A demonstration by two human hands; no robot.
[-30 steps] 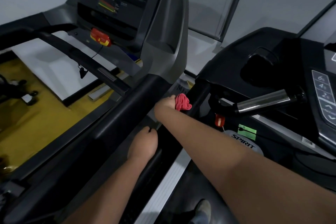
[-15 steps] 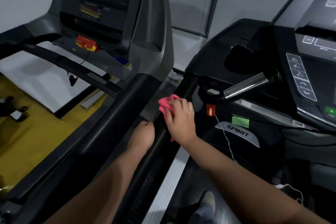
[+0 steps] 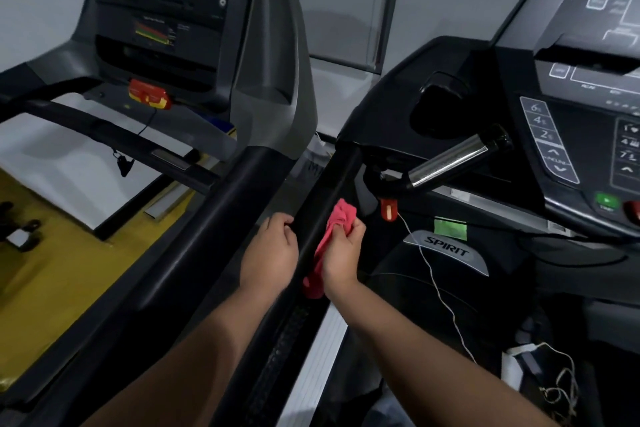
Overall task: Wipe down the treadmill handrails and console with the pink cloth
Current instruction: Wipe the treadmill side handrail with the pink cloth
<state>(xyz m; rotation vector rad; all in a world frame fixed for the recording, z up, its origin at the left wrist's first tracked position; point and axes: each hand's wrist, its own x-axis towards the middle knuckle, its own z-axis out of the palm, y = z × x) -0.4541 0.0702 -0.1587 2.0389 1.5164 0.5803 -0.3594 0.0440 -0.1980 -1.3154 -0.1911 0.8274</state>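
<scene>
Wiping the black handrail now: right hand clamps the pink cloth against the rail's right side, left hand curls over its left edge, and next it likely needs a stroke toward the far console.

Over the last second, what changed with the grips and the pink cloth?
The right-hand grip, clutching the pink cloth, slid back down the handrail toward the person, ending level with the left-hand grip. The left-hand grip stayed holding that handrail, and the pink cloth stayed held.
</scene>
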